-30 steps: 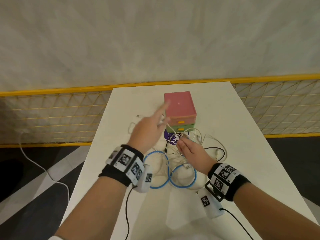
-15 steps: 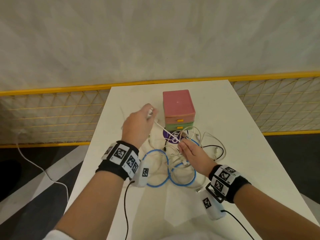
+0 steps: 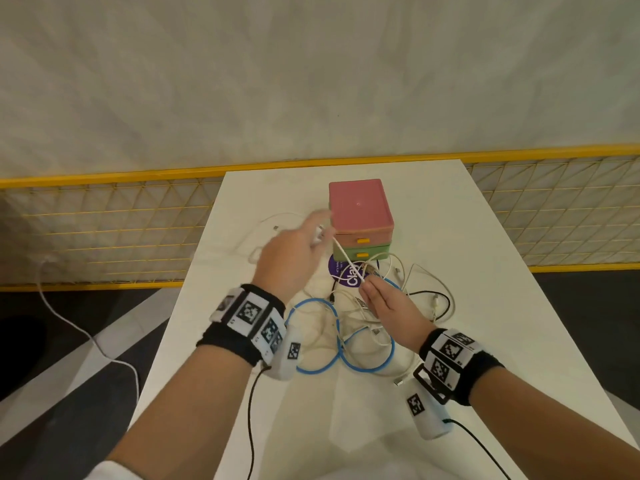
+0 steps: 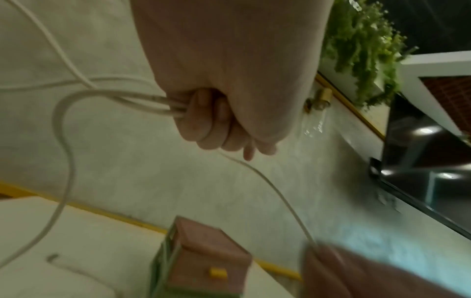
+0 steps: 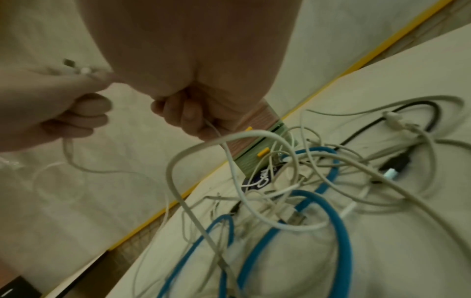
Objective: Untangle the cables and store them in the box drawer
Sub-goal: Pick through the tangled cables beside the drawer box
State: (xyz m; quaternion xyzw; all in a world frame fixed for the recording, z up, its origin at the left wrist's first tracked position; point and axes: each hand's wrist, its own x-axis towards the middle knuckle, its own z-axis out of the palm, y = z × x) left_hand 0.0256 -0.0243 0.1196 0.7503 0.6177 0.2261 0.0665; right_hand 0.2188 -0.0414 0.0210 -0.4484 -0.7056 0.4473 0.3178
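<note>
1. Untangling step: pulling thin white cable (image 3: 346, 259) out of tangled pile of white, black & blue cables (image 3: 367, 327) on white table (image 3: 450, 237).
2. Left hand (image 3: 294, 261) raised beside pink-and-green plastic drawer box (image 3: 360, 216), fingers (image 4: 203, 119) curled round gathered white loops.
3. Right hand (image 3: 388, 303) low over pile, fingers (image 5: 188, 115) pinching same cable, taut btwn hands.
4. Both drawers looking shut; nothing stored yet.
5. Next, probably: feeding rest of cable thru loops w/o dragging pile, then coiling.

One tabletop (image 3: 433, 237) carries one box (image 3: 360, 216) with two drawers, pink over green. One blue cable (image 3: 346, 355), one black cable (image 3: 446, 303); white cables are too tangled to count. Two hands.
</note>
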